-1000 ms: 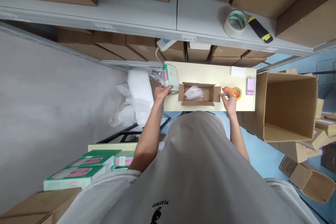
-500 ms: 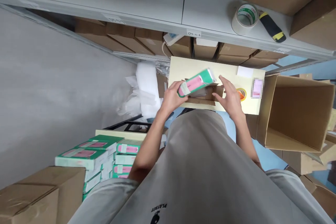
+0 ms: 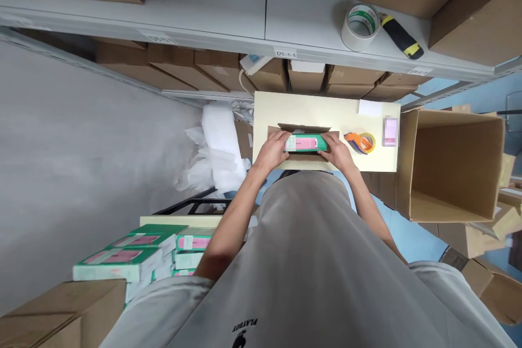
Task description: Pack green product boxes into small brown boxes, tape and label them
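Note:
A green and pink product box point(image 3: 305, 143) lies across the mouth of a small open cardboard box point(image 3: 290, 129) on a pale yellow table point(image 3: 326, 111). My left hand point(image 3: 272, 153) grips the product box's left end. My right hand point(image 3: 337, 151) grips its right end. Both hands have fingers curled round it.
An orange tape dispenser point(image 3: 359, 141) and a phone point(image 3: 390, 131) lie on the table to the right. A large open carton point(image 3: 448, 163) stands at the right. Stacked green boxes point(image 3: 134, 255) sit at lower left, white foam wrap point(image 3: 218, 147) left of the table. Tape roll point(image 3: 359, 26) on the shelf.
My left hand lifted the green box from the table's left side and carried it over the small carton. My right hand left the tape dispenser and took its other end.

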Demonstrator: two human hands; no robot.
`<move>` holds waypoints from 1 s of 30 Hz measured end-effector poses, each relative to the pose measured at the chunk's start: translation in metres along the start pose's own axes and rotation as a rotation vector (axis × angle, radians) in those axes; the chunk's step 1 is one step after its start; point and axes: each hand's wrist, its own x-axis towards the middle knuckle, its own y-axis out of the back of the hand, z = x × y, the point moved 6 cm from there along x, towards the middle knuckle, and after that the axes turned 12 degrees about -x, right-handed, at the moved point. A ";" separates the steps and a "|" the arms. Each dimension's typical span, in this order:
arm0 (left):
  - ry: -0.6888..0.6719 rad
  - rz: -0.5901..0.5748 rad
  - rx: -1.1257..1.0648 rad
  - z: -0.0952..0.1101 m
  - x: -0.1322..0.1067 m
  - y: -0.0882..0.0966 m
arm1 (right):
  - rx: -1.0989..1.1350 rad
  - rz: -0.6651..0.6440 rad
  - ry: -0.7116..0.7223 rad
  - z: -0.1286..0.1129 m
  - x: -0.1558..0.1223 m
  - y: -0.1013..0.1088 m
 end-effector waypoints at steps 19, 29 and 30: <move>0.116 -0.025 0.159 -0.013 0.023 -0.033 | -0.107 0.061 -0.104 0.025 0.016 -0.027; 0.404 0.524 0.020 -0.046 -0.025 0.011 | 0.264 0.253 -0.586 0.085 -0.049 -0.013; 0.433 0.532 -0.008 -0.048 -0.025 0.009 | 0.347 0.226 -0.624 0.087 -0.052 -0.018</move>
